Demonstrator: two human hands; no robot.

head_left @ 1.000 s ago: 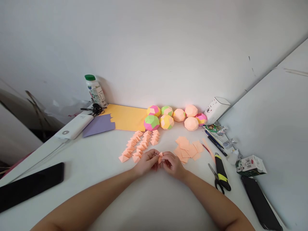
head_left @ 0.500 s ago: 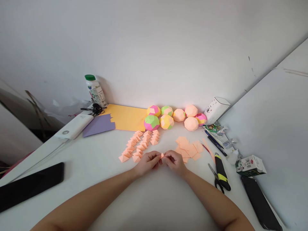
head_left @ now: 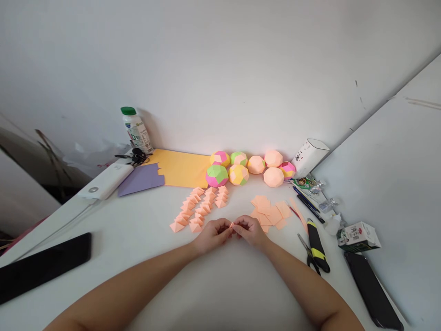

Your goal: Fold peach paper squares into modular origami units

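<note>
My left hand (head_left: 212, 234) and my right hand (head_left: 251, 230) meet at the middle of the white table (head_left: 138, 239), fingers pinched together on a small peach paper piece (head_left: 232, 225), of which only a sliver shows between the fingertips. Just beyond my left hand lie rows of folded peach paper units (head_left: 201, 207). A loose pile of flat peach paper squares (head_left: 270, 212) lies just beyond my right hand.
Several coloured paper balls (head_left: 237, 168) sit by the wall, beside an orange sheet (head_left: 181, 168) and purple sheet (head_left: 142, 179). Scissors (head_left: 316, 250), pens, a small carton (head_left: 358, 236) and a dark case (head_left: 374, 292) lie right. A black phone (head_left: 44, 264), power bank (head_left: 105, 180), keys and bottle (head_left: 137, 130) lie left.
My hands have drawn closer together and shifted slightly away from me. The peach piece, plainly visible a second ago, is now almost hidden between the fingertips.
</note>
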